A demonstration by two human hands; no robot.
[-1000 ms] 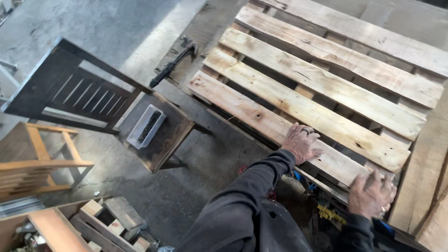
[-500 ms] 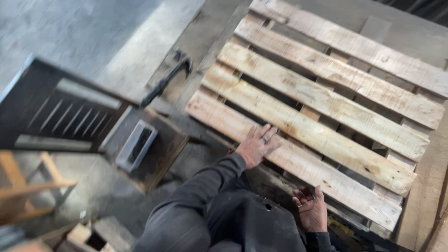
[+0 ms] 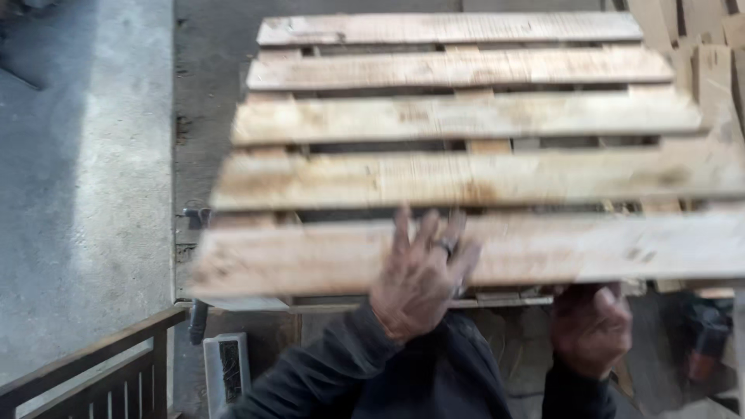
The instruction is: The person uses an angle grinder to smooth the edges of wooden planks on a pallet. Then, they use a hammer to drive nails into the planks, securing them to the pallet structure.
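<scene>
A weathered wooden pallet lies flat on the floor, its slats running left to right across the head view. My left hand, with a ring on one finger, rests flat on the nearest slat, fingers spread. My right hand sits just below that slat's front edge with curled fingers. Motion blur hides whether it grips the wood. My dark sleeves fill the bottom middle.
A dark slatted wooden frame stands at the bottom left, with a pale metal box beside it. Loose boards lie at the top right. Bare concrete floor stretches along the left. Dark and red items sit at the lower right.
The view has swung so the pallet now lies square across the picture. My left hand stays on the near slat. My right hand has dropped from the slat's top to below its edge.
</scene>
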